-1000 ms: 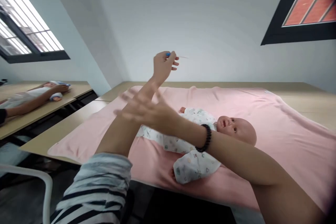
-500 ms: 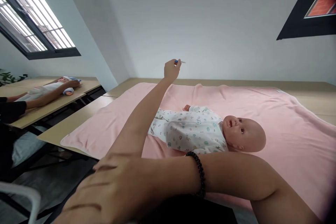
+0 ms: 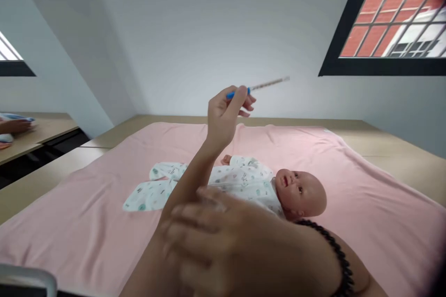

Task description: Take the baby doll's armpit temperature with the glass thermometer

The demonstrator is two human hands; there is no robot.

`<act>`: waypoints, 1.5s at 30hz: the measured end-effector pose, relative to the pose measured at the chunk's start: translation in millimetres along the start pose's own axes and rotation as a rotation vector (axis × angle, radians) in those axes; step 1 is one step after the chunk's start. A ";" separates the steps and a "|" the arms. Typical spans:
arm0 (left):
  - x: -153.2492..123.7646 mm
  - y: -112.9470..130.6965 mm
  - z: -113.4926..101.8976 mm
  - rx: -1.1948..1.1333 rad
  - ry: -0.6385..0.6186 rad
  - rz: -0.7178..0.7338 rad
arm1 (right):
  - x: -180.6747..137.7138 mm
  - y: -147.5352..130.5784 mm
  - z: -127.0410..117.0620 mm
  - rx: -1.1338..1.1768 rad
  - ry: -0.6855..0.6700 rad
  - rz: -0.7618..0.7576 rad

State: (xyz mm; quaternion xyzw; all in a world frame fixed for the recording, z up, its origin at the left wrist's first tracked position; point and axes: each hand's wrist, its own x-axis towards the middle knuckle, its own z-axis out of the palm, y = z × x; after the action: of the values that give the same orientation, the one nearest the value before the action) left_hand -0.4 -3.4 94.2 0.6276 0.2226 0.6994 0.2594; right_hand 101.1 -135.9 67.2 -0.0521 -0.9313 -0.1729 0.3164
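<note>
My left hand (image 3: 223, 116) is raised above the table, its fingers pinched on the blue end of a thin glass thermometer (image 3: 265, 85) that points up and to the right. Close to the camera and blurred, my right hand (image 3: 237, 250) lies with its fingers stretched across my left forearm; a black bead bracelet (image 3: 336, 253) is on its wrist. Behind my arms a baby doll (image 3: 299, 190) in a white printed suit lies on its back on a pink blanket (image 3: 365, 195), head to the right.
The blanket covers a wooden table (image 3: 393, 158) against a white wall. Another person's hand (image 3: 14, 126) rests on a second table at the far left. A grey chair back (image 3: 24, 278) shows at the bottom left. A dark-framed window (image 3: 393, 23) is upper right.
The view has swung to the right. My left hand has drawn nearer with the thermometer. My right hand has moved from my upper arm onto my forearm.
</note>
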 end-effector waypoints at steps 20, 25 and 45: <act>-31.6 36.8 -30.6 -0.017 -0.266 -0.041 | -49.2 82.4 -46.2 0.453 0.625 0.749; -28.7 35.0 -29.6 0.076 -0.090 -0.014 | -46.2 86.9 -40.1 0.488 0.703 0.775; -14.7 14.3 -39.2 0.109 -0.113 0.134 | -38.0 84.3 -31.4 0.178 0.697 0.972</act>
State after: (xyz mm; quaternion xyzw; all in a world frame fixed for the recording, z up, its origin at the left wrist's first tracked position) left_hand -39.4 -23.2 87.7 0.6928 0.2029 0.6656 0.1894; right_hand 166.6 -67.8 91.8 -0.3856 -0.6531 0.0632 0.6487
